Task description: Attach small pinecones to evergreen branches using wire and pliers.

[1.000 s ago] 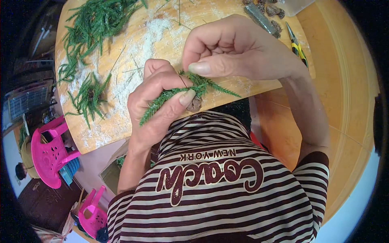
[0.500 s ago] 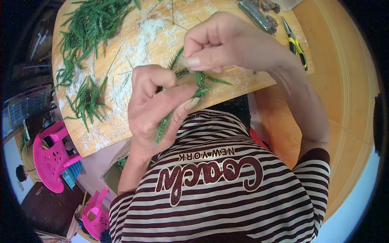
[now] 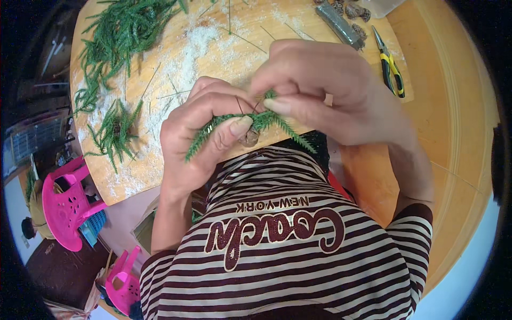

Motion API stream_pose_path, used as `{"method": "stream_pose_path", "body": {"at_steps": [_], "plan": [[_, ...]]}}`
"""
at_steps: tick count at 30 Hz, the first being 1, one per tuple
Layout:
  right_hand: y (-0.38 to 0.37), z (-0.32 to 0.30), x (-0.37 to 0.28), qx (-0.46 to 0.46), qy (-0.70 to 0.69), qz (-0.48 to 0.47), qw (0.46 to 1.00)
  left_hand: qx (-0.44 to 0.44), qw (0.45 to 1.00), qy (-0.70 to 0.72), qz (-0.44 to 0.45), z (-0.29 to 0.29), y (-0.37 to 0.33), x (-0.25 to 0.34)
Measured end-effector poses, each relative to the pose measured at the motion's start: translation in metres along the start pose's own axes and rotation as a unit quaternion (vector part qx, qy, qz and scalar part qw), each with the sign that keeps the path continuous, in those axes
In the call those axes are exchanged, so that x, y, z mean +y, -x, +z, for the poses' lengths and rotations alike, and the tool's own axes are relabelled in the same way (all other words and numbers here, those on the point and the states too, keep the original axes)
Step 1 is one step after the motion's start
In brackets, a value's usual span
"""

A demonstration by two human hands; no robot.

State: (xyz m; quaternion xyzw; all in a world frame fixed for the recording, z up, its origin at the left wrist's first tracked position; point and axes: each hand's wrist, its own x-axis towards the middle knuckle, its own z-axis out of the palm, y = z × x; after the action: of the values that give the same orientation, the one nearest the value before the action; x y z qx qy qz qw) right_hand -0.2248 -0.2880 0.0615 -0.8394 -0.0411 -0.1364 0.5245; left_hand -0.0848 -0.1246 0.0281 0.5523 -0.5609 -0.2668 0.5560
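Observation:
Just above the table's near edge, my left hand (image 3: pixel 197 125) pinches a green artificial pine sprig (image 3: pixel 288 132) between thumb and fingers. Its needled branches spread out to both sides. A small brown pine cone (image 3: pixel 249 139) shows under my left thumb, against the sprig. Thin dark wire ends (image 3: pixel 241 106) stick up between my two hands. My right hand (image 3: pixel 325 93), slightly smeared by motion, has its thumb and fingers closed on the upper part of the same sprig. Whether it also grips a wire is hidden.
A wooden table (image 3: pixel 154 176) bears white flakes and loose thin wires. A pile of pine sprigs (image 3: pixel 125 32) lies far left, with a smaller sprig bunch (image 3: pixel 114 130) nearer. Yellow-black pliers (image 3: pixel 389 61), a grey packet (image 3: pixel 338 25) and pine cones (image 3: pixel 356 10) lie right. Pink chairs (image 3: pixel 69 205) stand left.
The sprig has been turned in my left hand, so the pine cone and wire ends now show. My right hand has moved slightly right and down, its thumb now on the sprig.

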Motion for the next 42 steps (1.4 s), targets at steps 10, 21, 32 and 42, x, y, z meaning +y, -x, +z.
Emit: {"method": "stream_pose_path", "body": {"at_steps": [10,21,32,42], "plan": [[-0.004,0.001,-0.009,-0.015,0.207,-0.161,0.965,-0.074,0.960,0.256,-0.080,-0.011,-0.009,-0.011],[-0.017,0.005,-0.020,-0.055,0.329,-0.333,0.882,-0.235,0.878,0.399,-0.122,-0.023,-0.024,-0.026],[-0.012,0.003,-0.015,-0.103,0.326,-0.299,0.891,-0.230,0.860,0.369,-0.265,-0.031,-0.020,-0.009],[-0.008,0.012,0.000,-0.085,0.293,-0.127,0.944,-0.122,0.978,-0.159,0.051,-0.015,-0.019,0.005]]}}
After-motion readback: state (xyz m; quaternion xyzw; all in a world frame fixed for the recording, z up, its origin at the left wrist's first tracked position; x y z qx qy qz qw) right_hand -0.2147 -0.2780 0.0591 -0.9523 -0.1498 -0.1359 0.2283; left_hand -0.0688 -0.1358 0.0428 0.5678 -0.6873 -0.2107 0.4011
